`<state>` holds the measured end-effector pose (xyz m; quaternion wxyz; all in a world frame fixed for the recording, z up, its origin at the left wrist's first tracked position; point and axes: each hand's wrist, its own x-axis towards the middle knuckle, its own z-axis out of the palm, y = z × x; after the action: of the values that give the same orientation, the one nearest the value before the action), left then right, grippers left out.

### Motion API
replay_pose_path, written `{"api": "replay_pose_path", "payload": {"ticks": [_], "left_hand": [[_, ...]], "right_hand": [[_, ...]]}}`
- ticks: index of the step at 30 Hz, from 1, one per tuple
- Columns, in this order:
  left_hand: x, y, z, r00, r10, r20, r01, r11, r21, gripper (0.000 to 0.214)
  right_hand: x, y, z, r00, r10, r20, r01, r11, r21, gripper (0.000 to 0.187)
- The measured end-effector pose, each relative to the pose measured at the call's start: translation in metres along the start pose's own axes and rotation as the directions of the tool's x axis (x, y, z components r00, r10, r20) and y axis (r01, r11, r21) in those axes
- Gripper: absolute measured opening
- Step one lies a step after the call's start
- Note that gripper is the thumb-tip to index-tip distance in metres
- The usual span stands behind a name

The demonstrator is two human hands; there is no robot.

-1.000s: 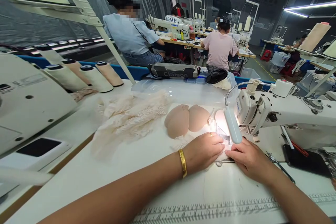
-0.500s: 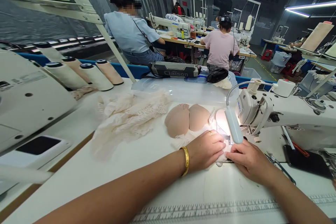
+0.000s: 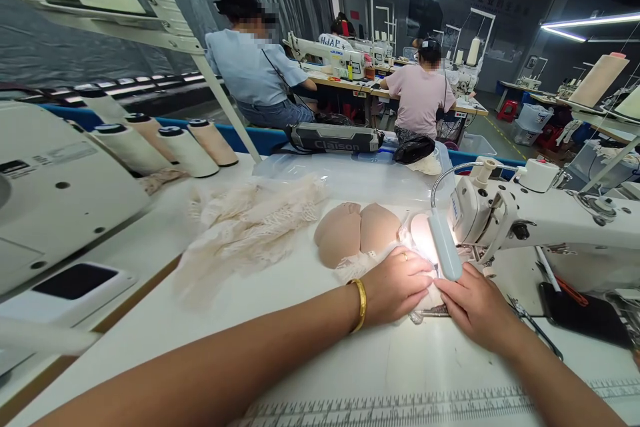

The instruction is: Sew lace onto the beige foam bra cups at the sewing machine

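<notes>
My left hand [image 3: 397, 283], with a gold bangle and a ring, lies fingers-down on a small piece of pale lace fabric [image 3: 423, 310] by the needle of the white sewing machine [image 3: 540, 223]. My right hand [image 3: 473, 307] presses the same fabric from the right, fingers curled toward the needle. A gooseneck lamp [image 3: 443, 247] hangs over both hands and hides the fingertips. Two beige bra cups [image 3: 357, 230] lie just beyond my left hand.
A heap of cream lace [image 3: 245, 230] lies left of the cups. Thread cones [image 3: 165, 147] lie at the back left, beside a white machine body [image 3: 55, 193]. A clear plastic bin [image 3: 350, 173] stands behind. Scissors [image 3: 533, 323] and a dark phone [image 3: 583, 313] rest right. Other people sew at far tables.
Both hands have slid a little forward toward the needle with the fabric. The view has shifted slightly to the left.
</notes>
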<state>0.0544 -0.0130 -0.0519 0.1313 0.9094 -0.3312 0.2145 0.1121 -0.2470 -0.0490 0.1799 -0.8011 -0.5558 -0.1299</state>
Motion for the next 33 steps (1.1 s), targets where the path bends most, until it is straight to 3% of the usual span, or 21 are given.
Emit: {"api": "replay_pose_path", "payload": {"ticks": [6, 18, 33], "left_hand": [[0.009, -0.009, 0.008, 0.999, 0.038, -0.013, -0.039, 0.999, -0.015, 0.023], [0.018, -0.015, 0.006, 0.998, 0.046, 0.046, -0.046, 0.999, -0.012, 0.028], [0.018, -0.012, 0.007, 0.999, 0.028, 0.016, -0.027, 0.999, -0.031, 0.026]], "right_hand": [[0.0, 0.003, 0.002, 0.999, 0.046, -0.011, -0.046, 0.999, -0.027, 0.02], [-0.001, 0.007, 0.007, 0.995, 0.078, -0.068, -0.081, 0.996, -0.041, 0.02], [-0.001, 0.008, 0.006, 0.997, 0.049, -0.053, -0.054, 0.994, -0.091, 0.022]]}}
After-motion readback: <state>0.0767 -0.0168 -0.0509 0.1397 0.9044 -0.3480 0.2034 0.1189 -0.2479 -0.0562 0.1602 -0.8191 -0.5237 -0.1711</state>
